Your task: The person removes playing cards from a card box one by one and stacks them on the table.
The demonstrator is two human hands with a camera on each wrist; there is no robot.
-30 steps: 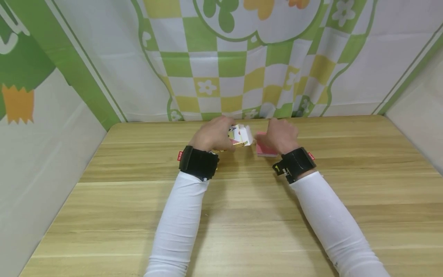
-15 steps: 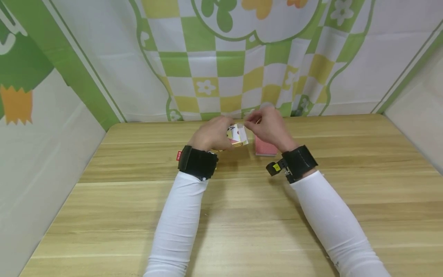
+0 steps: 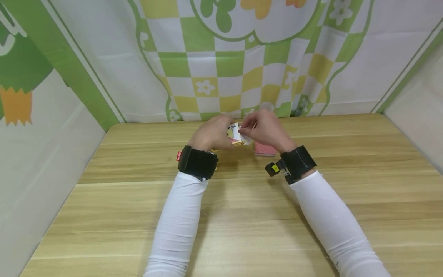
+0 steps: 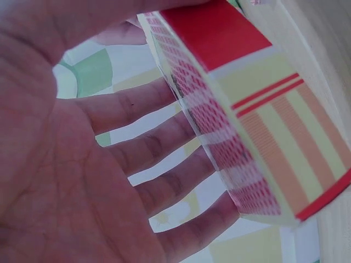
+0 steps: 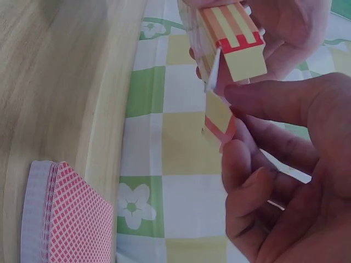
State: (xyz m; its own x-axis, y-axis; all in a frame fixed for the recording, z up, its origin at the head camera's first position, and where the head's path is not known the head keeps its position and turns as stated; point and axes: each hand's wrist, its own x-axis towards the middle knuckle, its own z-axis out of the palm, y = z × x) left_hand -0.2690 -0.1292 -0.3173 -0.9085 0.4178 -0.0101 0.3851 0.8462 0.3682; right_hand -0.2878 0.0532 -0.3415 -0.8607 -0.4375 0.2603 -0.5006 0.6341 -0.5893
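Note:
My left hand [image 3: 212,134] holds a playing card box [image 3: 235,132] just above the far part of the table. In the left wrist view, the straight-ish fingers and thumb grip the box [image 4: 241,120] by its edges; it has red lattice, red and striped sides. My right hand [image 3: 264,129] is at the box's right end. In the right wrist view, its fingers [image 5: 263,101] pinch the open end flap [image 5: 219,118] of the box. Beside that hand a deck of red-backed playing cards [image 3: 265,149] lies on the table, partly hidden by the hand.
The wooden table [image 3: 221,215] ends just behind the hands, against a green, white and yellow checked curtain [image 3: 230,63]. Pale fabric walls stand at left and right. Black camera straps [image 3: 198,162] are on both wrists.
My right hand has come up from over the deck and moved left to the box's end flap. The left hand has kept its grip on the box, almost still.

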